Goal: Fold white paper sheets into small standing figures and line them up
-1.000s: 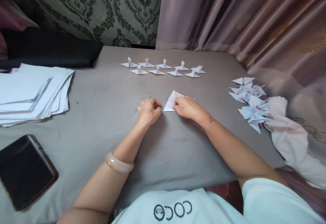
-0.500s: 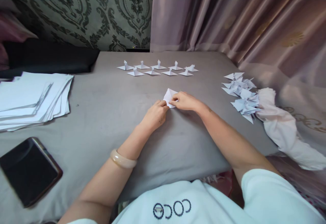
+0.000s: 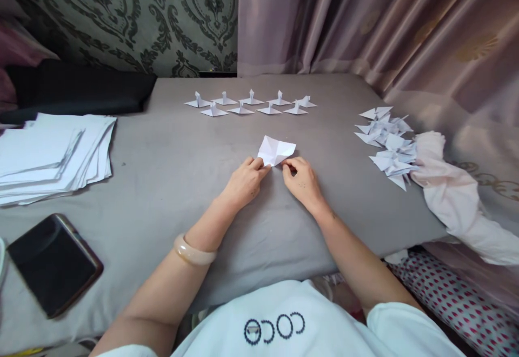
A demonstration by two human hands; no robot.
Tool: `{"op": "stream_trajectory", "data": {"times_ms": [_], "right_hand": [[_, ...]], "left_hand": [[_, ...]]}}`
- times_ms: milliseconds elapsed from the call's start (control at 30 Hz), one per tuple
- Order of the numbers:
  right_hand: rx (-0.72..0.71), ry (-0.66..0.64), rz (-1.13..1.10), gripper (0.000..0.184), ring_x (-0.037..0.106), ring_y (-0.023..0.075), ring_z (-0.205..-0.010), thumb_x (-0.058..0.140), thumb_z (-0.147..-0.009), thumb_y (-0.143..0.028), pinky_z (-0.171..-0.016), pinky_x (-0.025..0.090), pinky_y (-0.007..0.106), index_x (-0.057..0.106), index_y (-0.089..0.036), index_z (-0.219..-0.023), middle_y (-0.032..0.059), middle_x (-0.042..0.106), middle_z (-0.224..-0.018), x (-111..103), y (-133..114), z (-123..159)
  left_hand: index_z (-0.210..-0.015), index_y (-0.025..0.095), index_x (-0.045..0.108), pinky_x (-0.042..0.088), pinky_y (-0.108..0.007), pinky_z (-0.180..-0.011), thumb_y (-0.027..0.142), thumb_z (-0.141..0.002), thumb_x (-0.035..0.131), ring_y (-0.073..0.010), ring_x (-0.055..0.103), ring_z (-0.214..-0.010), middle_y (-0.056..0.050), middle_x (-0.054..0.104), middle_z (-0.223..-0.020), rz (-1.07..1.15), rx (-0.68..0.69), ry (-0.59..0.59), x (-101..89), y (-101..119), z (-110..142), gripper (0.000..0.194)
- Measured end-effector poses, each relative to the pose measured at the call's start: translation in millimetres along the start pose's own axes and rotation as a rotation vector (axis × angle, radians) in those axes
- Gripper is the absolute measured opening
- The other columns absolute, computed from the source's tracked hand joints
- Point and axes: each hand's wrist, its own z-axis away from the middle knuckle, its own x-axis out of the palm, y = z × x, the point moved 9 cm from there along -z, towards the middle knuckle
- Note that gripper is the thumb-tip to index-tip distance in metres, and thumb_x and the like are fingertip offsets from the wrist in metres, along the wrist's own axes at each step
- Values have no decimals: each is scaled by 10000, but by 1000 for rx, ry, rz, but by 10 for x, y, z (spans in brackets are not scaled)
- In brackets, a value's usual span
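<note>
A small creased sheet of white paper (image 3: 276,150) lies in front of me, partly unfolded, with its right side spread out and raised. My left hand (image 3: 248,179) is closed on its lower left edge, fingertips pressed together against the table. At the lower right corner, my right hand (image 3: 302,181) pinches the paper between thumb and forefinger. Beyond the hands, several folded paper cranes (image 3: 251,98) stand in two rows.
White paper sheets (image 3: 52,157) are stacked on the left, with a dark tablet-like device (image 3: 54,265) nearer me. Right, a pile of folded paper pieces (image 3: 391,146) lies against a bunched pale cloth (image 3: 446,184). A black cloth-like item (image 3: 77,87) rests at the back left.
My right hand has moved down from the paper's upper face to its lower right corner. The paper's right side has opened outward. My left hand stays at the left edge.
</note>
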Motion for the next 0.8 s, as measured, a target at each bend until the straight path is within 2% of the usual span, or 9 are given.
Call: {"op": "stream_trajectory", "data": {"times_ms": [500, 700, 800], "right_hand": [[-58, -43, 34, 341, 596, 221, -965, 449, -882, -209, -876, 442, 348, 704, -192, -1108, 101, 658, -1043, 99, -119, 97], [-125, -94, 153, 386, 557, 231, -981, 401, -904, -169, -867, 414, 356, 665, -192, -1185, 102, 641, -1101, 119, -244, 147], [-153, -121, 234, 384, 534, 243, -986, 400, -925, -206, -849, 399, 367, 630, -192, -1231, 110, 623, -1121, 132, -307, 182]], "left_hand": [[-1380, 173, 496, 426, -374, -895, 25, -843, 369, -238, 449, -903, -138, 540, -1114, -14, 23, -6, 60, -11, 20, 572], [-1315, 182, 564, 455, -355, -863, 28, -856, 363, -231, 488, -912, -122, 575, -1035, 76, 24, 37, 18, -60, 41, 524], [-1128, 163, 648, 470, -325, -841, 42, -849, 389, -216, 533, -930, -103, 622, -1024, 248, -17, 116, -66, -137, 51, 399]]}}
